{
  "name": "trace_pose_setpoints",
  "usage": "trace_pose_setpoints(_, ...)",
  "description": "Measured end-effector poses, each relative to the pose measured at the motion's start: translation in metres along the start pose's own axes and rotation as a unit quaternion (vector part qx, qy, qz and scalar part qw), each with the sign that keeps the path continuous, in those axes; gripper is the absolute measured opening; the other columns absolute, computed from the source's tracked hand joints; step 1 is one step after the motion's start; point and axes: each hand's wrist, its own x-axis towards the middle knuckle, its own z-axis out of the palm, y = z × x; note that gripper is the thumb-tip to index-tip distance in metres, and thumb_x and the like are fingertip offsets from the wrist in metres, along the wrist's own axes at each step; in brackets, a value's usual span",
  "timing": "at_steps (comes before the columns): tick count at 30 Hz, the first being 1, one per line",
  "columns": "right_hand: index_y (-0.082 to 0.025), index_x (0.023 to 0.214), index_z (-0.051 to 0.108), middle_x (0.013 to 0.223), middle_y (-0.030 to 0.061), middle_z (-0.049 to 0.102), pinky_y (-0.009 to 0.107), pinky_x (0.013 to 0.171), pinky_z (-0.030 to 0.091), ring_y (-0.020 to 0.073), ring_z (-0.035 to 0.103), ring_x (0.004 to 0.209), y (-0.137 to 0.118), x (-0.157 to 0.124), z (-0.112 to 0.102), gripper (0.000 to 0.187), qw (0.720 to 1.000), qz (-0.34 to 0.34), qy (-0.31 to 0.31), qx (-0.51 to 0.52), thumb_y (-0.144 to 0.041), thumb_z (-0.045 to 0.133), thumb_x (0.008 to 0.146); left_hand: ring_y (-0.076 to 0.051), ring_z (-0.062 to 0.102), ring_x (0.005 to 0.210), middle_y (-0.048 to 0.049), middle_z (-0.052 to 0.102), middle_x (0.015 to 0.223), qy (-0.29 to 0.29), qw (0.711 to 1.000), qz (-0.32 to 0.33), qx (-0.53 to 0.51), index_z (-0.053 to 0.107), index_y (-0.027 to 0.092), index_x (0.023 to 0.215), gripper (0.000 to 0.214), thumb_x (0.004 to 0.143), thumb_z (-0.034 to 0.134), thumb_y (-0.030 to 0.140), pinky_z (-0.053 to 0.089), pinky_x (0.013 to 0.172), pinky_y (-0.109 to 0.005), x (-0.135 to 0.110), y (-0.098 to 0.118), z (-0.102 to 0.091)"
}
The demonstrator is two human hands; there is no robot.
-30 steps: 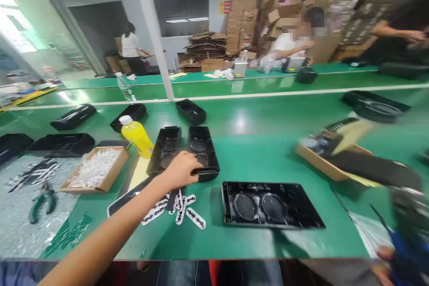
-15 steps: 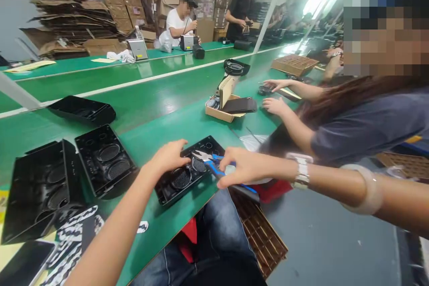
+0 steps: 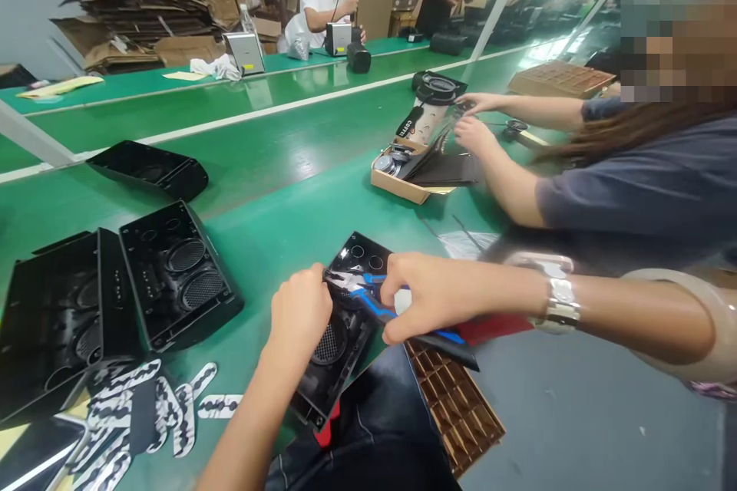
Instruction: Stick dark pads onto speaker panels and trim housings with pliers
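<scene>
A black speaker housing (image 3: 339,357) with round grilles lies at the table edge before me, partly hidden by my hands and now turned more end-on. In my right hand (image 3: 426,291) is a pair of pliers (image 3: 368,302) with blue and black handles. Its metal jaws reach over the housing to the fingertips of my left hand (image 3: 302,311). The left fingers are closed in a pinch beside the jaws; what they hold is hidden. Two more speaker housings, an open one (image 3: 49,322) and one with grilles (image 3: 178,268), lie to my left.
Another black shell (image 3: 153,169) rests on the green table farther back. Black-and-white strips (image 3: 184,418) lie at lower left. A co-worker's hands (image 3: 477,126) work above a small cardboard box (image 3: 397,186) of speaker parts. A brown divided crate (image 3: 454,406) is below the table edge.
My left hand has closed from an open spread and moved to the pliers' jaws. The housing has turned under my hands. The co-worker's hands have moved over to the small box.
</scene>
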Motion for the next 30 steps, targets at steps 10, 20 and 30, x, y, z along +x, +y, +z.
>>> trace_pose_setpoints(10,-0.016,0.052,0.045,0.053,-0.0037,0.037,0.024,0.045,0.026,0.0083,0.033,0.050,-0.016,-0.002,-0.020,0.029,0.995,0.050,-0.036,-0.073,-0.034,0.059,0.070,-0.027,0.062,0.068,-0.0040,0.063,0.075,0.025,1.000,0.005,0.009,0.052,0.021,0.081,0.014,0.085,0.039,0.020,0.029,0.050,-0.030,0.001,-0.002,0.009)
trace_pose_setpoints(20,-0.013,0.067,0.060,0.054,0.0002,0.045,0.024,0.043,0.030,0.0104,0.040,0.046,-0.045,0.009,-0.045,0.029,0.972,0.140,-0.077,-0.171,-0.042,0.061,0.067,-0.028,0.062,0.069,-0.0051,0.063,0.076,0.030,0.999,0.002,0.022,0.051,0.021,0.080,0.013,0.084,0.039,0.019,0.030,0.051,-0.030,0.001,0.001,0.008)
trace_pose_setpoints(30,-0.012,0.079,0.065,0.060,0.0012,0.050,0.026,0.045,0.034,0.0123,0.045,0.051,-0.051,0.011,-0.046,0.033,0.969,0.163,-0.091,-0.163,-0.044,0.065,0.067,-0.028,0.062,0.070,-0.0058,0.063,0.076,0.031,0.999,0.006,0.012,0.053,0.021,0.081,0.017,0.085,0.037,0.020,0.035,0.053,-0.031,-0.001,0.000,0.006)
